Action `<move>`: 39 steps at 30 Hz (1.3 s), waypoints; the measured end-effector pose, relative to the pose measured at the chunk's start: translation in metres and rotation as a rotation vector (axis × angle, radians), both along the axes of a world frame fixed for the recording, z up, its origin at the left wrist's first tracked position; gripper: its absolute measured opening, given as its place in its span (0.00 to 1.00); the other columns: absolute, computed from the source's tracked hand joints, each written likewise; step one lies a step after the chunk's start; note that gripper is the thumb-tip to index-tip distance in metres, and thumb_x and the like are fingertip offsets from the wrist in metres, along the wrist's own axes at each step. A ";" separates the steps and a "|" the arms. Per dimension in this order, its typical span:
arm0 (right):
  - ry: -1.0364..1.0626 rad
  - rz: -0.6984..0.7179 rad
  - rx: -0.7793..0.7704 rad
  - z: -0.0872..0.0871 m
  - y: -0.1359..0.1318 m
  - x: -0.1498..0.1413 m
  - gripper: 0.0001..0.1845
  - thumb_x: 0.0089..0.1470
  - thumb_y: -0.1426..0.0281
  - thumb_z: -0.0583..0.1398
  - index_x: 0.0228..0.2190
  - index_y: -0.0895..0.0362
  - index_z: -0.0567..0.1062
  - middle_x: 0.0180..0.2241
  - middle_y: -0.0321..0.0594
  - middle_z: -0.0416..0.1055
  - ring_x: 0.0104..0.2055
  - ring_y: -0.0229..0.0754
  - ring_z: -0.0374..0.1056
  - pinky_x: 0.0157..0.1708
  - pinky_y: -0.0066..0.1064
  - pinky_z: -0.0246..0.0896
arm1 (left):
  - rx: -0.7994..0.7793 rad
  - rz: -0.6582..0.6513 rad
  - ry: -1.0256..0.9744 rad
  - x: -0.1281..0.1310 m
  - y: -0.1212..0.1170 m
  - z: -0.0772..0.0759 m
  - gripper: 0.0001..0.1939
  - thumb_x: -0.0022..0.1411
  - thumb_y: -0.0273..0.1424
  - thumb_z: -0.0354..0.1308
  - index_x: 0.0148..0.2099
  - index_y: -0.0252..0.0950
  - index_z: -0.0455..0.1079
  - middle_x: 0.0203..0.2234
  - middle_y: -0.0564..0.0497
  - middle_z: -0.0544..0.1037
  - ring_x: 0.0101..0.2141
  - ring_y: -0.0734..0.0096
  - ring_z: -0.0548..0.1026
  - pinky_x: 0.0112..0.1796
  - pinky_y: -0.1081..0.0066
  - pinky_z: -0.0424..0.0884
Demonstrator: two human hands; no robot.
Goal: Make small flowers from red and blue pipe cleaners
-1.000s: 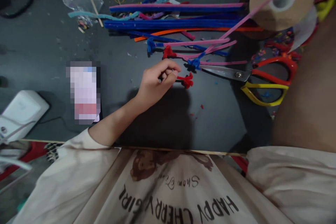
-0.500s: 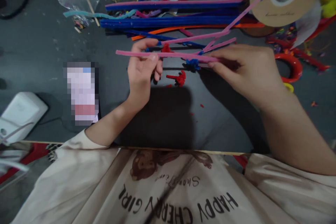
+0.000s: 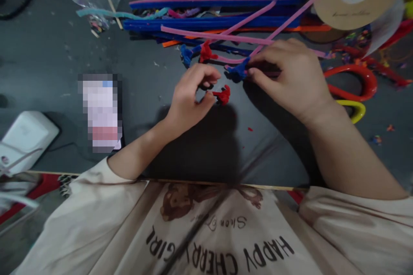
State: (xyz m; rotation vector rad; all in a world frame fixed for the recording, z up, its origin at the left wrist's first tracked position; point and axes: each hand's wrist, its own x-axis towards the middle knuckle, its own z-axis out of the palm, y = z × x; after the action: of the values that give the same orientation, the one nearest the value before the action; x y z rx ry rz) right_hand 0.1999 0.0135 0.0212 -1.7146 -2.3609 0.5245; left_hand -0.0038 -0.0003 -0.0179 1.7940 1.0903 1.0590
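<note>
Touching a blue, flower-shaped chenille piece (image 3: 238, 71), your right hand (image 3: 285, 79) — pinching or not, unclear — faces your left hand (image 3: 190, 90), half spread beside a red, fuzzy chenille cluster (image 3: 224, 95).

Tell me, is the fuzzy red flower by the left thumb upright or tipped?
Tipped: the fuzzy red flower points sideways, its short stem toward the left hand.

Open tabletop (image 3: 274, 154) between forearms (image 3: 142, 150), pipe cleaners (image 3: 217, 35) beyond
</note>
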 end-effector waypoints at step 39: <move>0.648 0.015 0.195 -0.019 -0.018 -0.037 0.05 0.57 0.69 0.53 0.32 0.53 0.69 0.29 0.33 0.71 0.28 0.32 0.66 0.30 0.27 0.64 | -0.216 -0.019 -0.180 0.000 0.001 -0.004 0.12 0.62 0.41 0.51 0.44 0.40 0.63 0.32 0.56 0.78 0.29 0.81 0.78 0.32 0.78 0.74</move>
State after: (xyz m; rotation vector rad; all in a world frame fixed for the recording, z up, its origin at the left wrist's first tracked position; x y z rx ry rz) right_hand 0.1629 -0.0046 0.0023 -1.2027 -1.8841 0.6967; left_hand -0.0035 0.0006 -0.0217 1.5062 1.0335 1.0286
